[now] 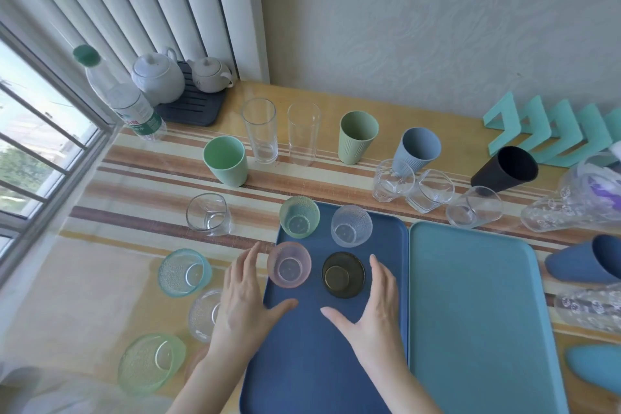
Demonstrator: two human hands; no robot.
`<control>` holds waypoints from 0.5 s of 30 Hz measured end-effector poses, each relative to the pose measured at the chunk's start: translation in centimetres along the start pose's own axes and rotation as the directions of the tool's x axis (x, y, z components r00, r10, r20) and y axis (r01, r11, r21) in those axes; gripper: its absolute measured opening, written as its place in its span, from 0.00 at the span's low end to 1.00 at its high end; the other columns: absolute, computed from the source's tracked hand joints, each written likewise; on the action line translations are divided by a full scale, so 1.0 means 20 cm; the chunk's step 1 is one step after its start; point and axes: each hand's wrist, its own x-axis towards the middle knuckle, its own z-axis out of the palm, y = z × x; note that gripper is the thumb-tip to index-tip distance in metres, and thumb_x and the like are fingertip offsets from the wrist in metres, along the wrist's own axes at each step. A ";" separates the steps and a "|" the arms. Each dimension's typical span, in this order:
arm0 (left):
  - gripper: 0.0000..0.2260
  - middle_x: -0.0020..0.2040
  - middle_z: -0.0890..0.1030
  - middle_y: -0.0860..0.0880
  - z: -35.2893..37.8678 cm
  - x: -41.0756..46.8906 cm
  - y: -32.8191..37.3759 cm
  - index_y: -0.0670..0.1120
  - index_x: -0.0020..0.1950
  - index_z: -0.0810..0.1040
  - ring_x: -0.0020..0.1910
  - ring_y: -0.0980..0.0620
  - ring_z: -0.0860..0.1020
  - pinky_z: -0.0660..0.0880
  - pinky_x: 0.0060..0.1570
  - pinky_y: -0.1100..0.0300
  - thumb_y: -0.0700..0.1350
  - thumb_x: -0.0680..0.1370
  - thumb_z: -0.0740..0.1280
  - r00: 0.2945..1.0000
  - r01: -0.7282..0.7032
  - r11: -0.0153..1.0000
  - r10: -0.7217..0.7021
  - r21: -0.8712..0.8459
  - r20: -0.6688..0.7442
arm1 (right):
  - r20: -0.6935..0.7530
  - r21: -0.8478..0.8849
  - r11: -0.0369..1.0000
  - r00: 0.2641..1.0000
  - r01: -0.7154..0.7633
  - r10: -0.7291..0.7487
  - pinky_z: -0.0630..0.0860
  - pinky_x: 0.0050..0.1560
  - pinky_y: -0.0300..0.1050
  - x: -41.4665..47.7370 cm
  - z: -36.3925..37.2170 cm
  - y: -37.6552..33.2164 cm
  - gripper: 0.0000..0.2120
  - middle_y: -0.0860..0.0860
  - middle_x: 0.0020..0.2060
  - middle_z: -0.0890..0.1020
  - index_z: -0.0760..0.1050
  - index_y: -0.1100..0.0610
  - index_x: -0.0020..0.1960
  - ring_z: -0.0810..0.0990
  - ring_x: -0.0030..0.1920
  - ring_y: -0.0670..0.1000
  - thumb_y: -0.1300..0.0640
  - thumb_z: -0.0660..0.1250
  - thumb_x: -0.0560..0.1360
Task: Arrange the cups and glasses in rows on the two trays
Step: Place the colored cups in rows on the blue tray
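Observation:
A dark blue tray [312, 363] lies before me with a light blue tray [470, 312] to its right. On the dark tray stand a green glass [299, 217], a clear textured glass [351, 225], a pink glass [289, 264] and a dark olive glass [343, 275]. My left hand [245, 299] hovers open just left of the pink glass. My right hand [373, 309] is open just right of the olive glass. Neither hand holds anything.
Left of the trays stand a teal glass [184, 272], a clear glass [205, 314] and a green glass [151, 361]. Behind stand tall tumblers [260, 129], green cups [225, 161], a grey-blue cup [416, 151], a black cup [507, 171] and clear glasses [430, 190]. A bottle [124, 97] and teapots [158, 77] stand at the back left.

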 end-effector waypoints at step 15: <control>0.27 0.67 0.68 0.44 -0.38 0.03 -0.44 0.46 0.70 0.66 0.66 0.45 0.68 0.64 0.63 0.50 0.47 0.73 0.71 0.931 0.356 0.932 -0.360 -0.070 -0.057 | 0.438 0.224 0.931 0.824 0.287 -0.359 0.50 0.69 0.33 -0.21 0.37 -0.50 0.35 0.48 0.70 0.59 0.56 0.53 0.72 0.55 0.70 0.45 0.45 0.65 0.70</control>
